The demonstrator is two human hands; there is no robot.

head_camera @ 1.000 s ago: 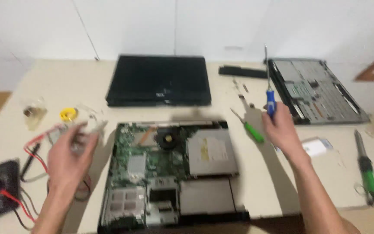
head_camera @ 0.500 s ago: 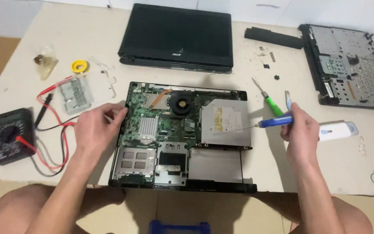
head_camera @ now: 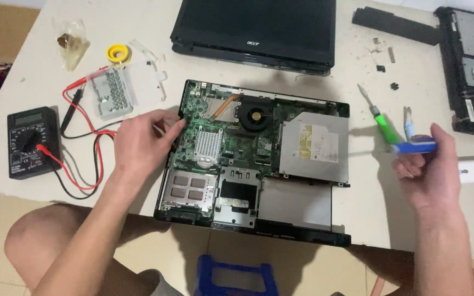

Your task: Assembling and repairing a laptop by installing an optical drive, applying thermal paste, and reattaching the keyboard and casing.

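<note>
A blue-handled screwdriver (head_camera: 415, 146) was gripped by the right hand (head_camera: 432, 170); the opened laptop's (head_camera: 259, 164) left edge was touched by the left hand's (head_camera: 138, 145) loosely spread fingers.

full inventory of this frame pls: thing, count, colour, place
opened laptop base: 1, black shell, green board, table centre
cooling fan: 1, black, upper part of the base
optical drive: 1, silver, right part of the base
closed laptop: 1, black, top centre
keyboard panel: 1, grey and black, top right
black strip: 1, black, top right of the closed laptop
multimeter: 1, black, red and black leads, left edge
bit case: 1, clear, left of the base
yellow roll: 1, yellow, upper left
green screwdriver: 1, green handle, right of the base
blue screwdriver: 1, blue handle, in right hand
left hand: on the base's left edge
right hand: gripping the blue screwdriver
</note>
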